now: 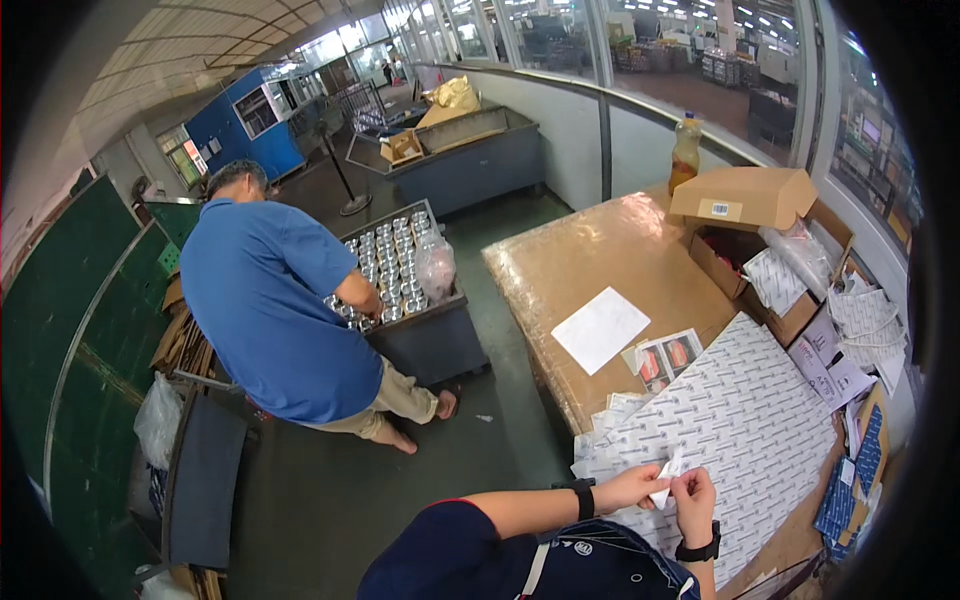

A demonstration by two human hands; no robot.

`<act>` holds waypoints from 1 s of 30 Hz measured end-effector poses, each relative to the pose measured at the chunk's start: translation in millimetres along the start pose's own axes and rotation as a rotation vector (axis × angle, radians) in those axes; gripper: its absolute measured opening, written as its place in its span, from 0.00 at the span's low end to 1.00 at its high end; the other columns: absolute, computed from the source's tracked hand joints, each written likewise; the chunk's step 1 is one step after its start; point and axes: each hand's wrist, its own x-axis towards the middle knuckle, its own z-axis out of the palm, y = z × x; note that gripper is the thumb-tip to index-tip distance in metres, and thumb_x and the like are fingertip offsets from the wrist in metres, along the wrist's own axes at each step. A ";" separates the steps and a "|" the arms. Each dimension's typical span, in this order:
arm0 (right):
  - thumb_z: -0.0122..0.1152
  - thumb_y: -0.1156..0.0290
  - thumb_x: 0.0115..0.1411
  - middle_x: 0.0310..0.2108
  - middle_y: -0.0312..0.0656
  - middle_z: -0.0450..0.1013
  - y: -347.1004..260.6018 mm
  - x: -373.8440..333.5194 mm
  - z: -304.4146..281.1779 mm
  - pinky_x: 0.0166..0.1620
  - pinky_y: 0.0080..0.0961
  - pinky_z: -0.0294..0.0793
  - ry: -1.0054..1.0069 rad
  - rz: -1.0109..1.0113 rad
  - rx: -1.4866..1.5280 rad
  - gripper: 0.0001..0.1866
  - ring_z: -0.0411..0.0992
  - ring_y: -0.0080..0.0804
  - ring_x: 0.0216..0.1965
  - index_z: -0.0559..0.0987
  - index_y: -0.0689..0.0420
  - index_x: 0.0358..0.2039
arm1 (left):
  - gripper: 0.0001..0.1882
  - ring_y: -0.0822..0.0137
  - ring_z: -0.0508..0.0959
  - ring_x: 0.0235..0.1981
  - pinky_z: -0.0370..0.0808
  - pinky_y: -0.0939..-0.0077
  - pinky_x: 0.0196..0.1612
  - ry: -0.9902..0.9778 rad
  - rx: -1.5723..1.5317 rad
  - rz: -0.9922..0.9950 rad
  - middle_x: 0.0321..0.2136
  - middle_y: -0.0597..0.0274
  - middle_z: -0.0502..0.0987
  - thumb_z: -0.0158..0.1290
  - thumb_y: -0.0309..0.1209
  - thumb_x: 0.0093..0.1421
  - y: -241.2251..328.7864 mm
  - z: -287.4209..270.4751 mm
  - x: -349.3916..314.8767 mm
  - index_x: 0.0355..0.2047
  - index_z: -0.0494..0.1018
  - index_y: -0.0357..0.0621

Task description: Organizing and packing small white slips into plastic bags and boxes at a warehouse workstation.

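- I have the left grip (630, 488) pinched on a small crumpled white piece (662, 492), above the patterned sheets (740, 410); fingers cover part of it, so I can't make out its material.
- My right grip (696, 505) has its fingertips bunched at the piece's right side; I cannot tell whether they clamp it or only touch.
- The sheets lie on the worktop (600, 250), partly hidden by my hands; their print is too fine to read.
- A leaflet (668, 360) shows beside them, next to a white sheet (600, 330).
- On the right, a brown carton (745, 195) hides much of the box below.
- A co-worker (285, 310) leans over shiny metal parts (385, 255); the body hides one arm, and a clear bag (435, 268) covers some parts.
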 end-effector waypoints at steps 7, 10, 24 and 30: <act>0.56 0.80 0.50 0.21 0.30 0.66 -10.0 -2.4 3.0 0.27 0.12 0.61 -0.019 0.002 0.071 0.05 0.61 0.14 0.23 0.70 0.60 0.29 | 0.08 0.79 0.70 0.25 0.69 0.86 0.28 0.037 -0.096 -0.076 0.29 0.71 0.69 0.50 0.33 0.57 5.8 -2.9 -1.7 0.34 0.66 0.44; 0.55 0.79 0.52 0.23 0.30 0.66 -10.5 -4.5 2.9 0.29 0.13 0.62 -0.053 0.060 0.040 0.04 0.62 0.15 0.24 0.70 0.60 0.29 | 0.08 0.79 0.69 0.25 0.69 0.86 0.28 -0.047 -0.066 -0.059 0.28 0.71 0.68 0.51 0.32 0.56 -0.8 -5.3 -0.8 0.33 0.66 0.43; 0.57 0.75 0.53 0.20 0.31 0.66 1.2 -8.0 3.3 0.27 0.14 0.61 -0.038 0.058 0.024 0.08 0.61 0.14 0.22 0.67 0.57 0.23 | 0.06 0.79 0.68 0.25 0.67 0.84 0.24 0.125 0.019 -0.021 0.24 0.70 0.68 0.47 0.33 0.58 -3.4 -1.7 -3.7 0.32 0.65 0.47; 0.62 0.74 0.49 0.18 0.31 0.65 -9.1 -14.7 10.1 0.24 0.15 0.60 0.057 0.054 0.082 0.12 0.61 0.14 0.21 0.65 0.56 0.20 | 0.04 0.80 0.66 0.23 0.65 0.85 0.24 0.028 0.069 -0.029 0.23 0.73 0.68 0.46 0.31 0.58 -2.1 0.7 -5.0 0.32 0.65 0.47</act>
